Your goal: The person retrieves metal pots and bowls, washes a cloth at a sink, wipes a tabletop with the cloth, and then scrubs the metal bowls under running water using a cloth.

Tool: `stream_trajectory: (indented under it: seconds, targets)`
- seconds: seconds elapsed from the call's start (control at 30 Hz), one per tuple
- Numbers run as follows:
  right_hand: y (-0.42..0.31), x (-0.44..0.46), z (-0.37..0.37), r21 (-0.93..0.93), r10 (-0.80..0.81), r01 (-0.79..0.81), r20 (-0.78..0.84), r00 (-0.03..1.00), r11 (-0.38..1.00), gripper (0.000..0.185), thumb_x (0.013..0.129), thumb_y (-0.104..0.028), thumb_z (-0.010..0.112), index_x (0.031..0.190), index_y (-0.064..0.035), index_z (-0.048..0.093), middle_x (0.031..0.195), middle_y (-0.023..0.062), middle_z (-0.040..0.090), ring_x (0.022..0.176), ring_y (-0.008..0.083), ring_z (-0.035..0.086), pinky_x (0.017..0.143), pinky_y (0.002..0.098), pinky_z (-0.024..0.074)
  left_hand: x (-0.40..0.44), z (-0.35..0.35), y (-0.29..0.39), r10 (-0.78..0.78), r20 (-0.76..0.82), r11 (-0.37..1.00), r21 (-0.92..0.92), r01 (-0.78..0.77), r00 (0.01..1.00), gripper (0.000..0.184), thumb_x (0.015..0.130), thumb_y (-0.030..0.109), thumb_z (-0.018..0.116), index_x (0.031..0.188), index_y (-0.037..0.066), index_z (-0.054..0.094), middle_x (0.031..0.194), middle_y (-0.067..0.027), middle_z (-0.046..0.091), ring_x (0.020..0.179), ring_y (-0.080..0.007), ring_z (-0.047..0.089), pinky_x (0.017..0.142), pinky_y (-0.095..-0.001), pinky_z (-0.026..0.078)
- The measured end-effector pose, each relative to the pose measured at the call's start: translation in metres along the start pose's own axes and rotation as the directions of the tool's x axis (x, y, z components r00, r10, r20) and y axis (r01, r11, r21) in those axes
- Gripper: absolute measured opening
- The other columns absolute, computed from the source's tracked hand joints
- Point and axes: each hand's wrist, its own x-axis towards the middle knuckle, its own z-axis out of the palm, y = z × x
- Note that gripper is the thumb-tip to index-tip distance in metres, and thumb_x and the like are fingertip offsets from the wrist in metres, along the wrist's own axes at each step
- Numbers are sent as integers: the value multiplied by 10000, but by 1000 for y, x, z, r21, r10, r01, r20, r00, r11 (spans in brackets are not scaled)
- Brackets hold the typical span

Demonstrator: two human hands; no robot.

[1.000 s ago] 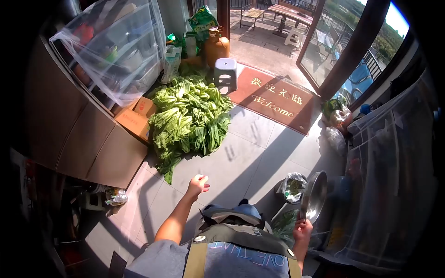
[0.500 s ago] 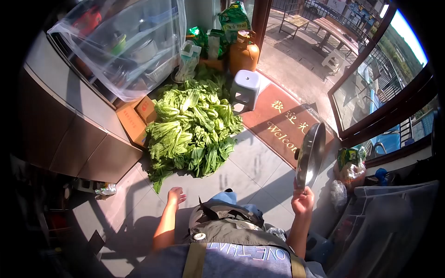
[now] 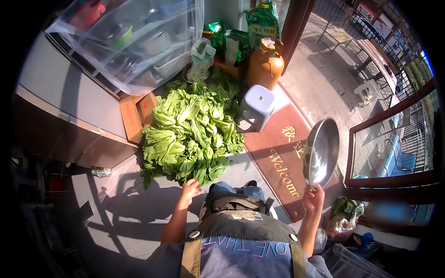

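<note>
My right hand grips a shiny round metal pot lid by its lower edge. The lid stands nearly upright, its hollow, sunlit inner face showing. My left hand is held out in front of me with nothing in it, its fingers loosely stretched and a little apart. In view it lies just below the front edge of a big heap of leafy green vegetables on the floor; I see no grip on the leaves.
A purple-white plastic stool and an orange gas cylinder stand right of the heap. A red welcome mat lies before the open doorway. Left are a cardboard box and a covered rack. Bags sit at right.
The lid has turned so more of its inner face shows, and my right hand has shifted slightly right. My left hand has moved forward and right in view. The view has turned and come nearer the vegetables.
</note>
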Motion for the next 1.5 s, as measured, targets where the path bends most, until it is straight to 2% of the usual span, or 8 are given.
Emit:
stream_trajectory:
  seconds: [0.33, 0.57, 0.8, 1.13, 1.3, 1.37, 1.47, 1.5]
  targets:
    - [-44, 167, 230, -303, 171, -89, 254, 952, 949, 58, 733, 14, 446, 783, -9, 464, 634, 61, 504, 457, 118, 455, 335, 152, 355, 17, 28, -6, -145, -321, 938, -345, 27, 936, 317, 847, 232, 522, 1109, 57, 482, 924, -110, 573, 747, -217, 600, 623, -323, 503]
    - [-32, 235, 290, -448, 286, -215, 97, 953, 868, 67, 742, -19, 430, 765, 28, 472, 613, 88, 505, 439, 132, 456, 329, 160, 362, 56, 53, 53, -59, -299, 938, -344, -50, 952, 358, 838, 217, 509, 1153, 56, 457, 919, -106, 569, 778, -225, 595, 673, -331, 489]
    - [-24, 288, 408, -703, -71, 352, 396, 915, 617, 49, 743, -25, 451, 723, -2, 489, 641, 66, 485, 579, 169, 524, 456, 239, 437, 64, 52, 88, -78, -455, 872, -462, -161, 887, 362, 847, 250, 525, 1143, 54, 453, 940, -130, 562, 799, -251, 589, 682, -358, 488]
    - [16, 470, 670, -750, -68, 528, 550, 833, 399, 214, 778, -62, 453, 962, 37, 502, 850, 146, 564, 657, 226, 601, 519, 294, 551, 134, 60, 172, -174, -544, 734, -627, -259, 821, 313, 847, 218, 517, 1107, 49, 475, 819, -101, 569, 683, -201, 582, 601, -321, 485]
    - [60, 599, 805, -827, -284, 556, 553, 783, -80, 332, 772, -87, 490, 1049, 90, 444, 901, 205, 587, 654, 272, 633, 449, 319, 547, 204, 72, 293, -95, -483, 863, -476, -170, 870, 239, 842, 191, 519, 1041, 59, 534, 784, -85, 578, 652, -180, 583, 543, -278, 472]
    - [79, 670, 852, -792, -275, 610, 590, 759, -15, 354, 766, -90, 523, 1044, 83, 389, 926, 230, 568, 649, 295, 634, 454, 334, 544, 233, 76, 342, -67, -452, 939, -331, -97, 890, 223, 835, 198, 525, 1008, 63, 569, 812, -97, 591, 671, -201, 590, 588, -295, 481]
    - [115, 706, 913, -799, -253, 593, 557, 791, 96, 369, 763, -103, 537, 1035, 82, 368, 938, 244, 556, 654, 319, 634, 463, 334, 543, 297, 51, 370, 671, -292, 595, 760, -260, 681, 239, 825, 226, 534, 992, 68, 595, 881, -104, 610, 768, -238, 597, 693, -321, 469]
    - [128, 708, 931, -809, -246, 572, 531, 811, 137, 368, 764, -108, 536, 1032, 83, 371, 937, 244, 556, 657, 324, 633, 465, 331, 543, 278, 67, 445, 356, -475, 916, 350, -198, 805, 311, 824, 267, 537, 1040, 47, 577, 971, -135, 603, 890, -272, 577, 789, -344, 434]
